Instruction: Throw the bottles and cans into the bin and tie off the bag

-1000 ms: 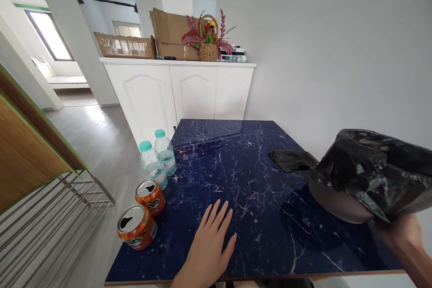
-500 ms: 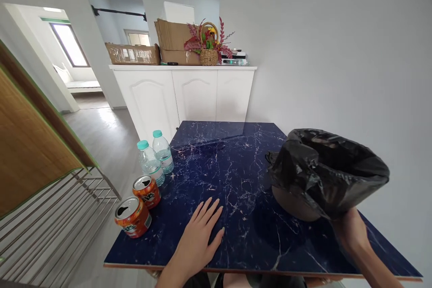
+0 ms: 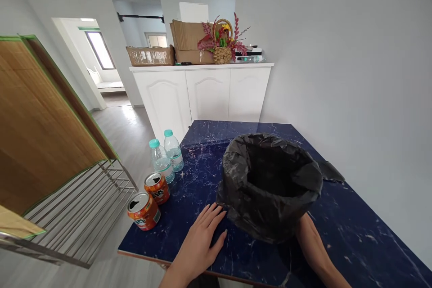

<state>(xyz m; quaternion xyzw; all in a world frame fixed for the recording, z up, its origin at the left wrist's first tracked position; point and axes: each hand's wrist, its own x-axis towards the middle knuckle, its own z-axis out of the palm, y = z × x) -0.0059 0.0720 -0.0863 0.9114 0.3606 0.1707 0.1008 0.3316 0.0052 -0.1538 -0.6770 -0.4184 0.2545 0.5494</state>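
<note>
In front of me stands a trash bin lined with a black plastic bag [image 3: 243, 216], its wide mouth facing up toward me. My right hand [image 3: 312, 240] holds the bin low on its right side, its fingertips hidden behind the bag. Flat on the dark blue marbled table [image 3: 354, 229] lies my left hand [image 3: 202, 238], fingers spread, close to the bag's left edge and holding nothing. Left of it are two opened orange drink cans, a nearer can [image 3: 143, 211] and a farther can [image 3: 157, 187]. Behind them stand two clear water bottles with teal caps, a left bottle [image 3: 161, 162] and a right bottle [image 3: 173, 150].
A flat black piece [image 3: 330, 171], perhaps plastic, lies behind the bin on the right. Beyond the table is a white cabinet [image 3: 209, 94] bearing cardboard boxes and a flower basket [image 3: 222, 54]. A metal rack [image 3: 84, 207] with a wooden board stands at left.
The bagged bin has moved left from the table's right side to in front of me, and its mouth is more level. My right hand came along. My left hand stays flat.
</note>
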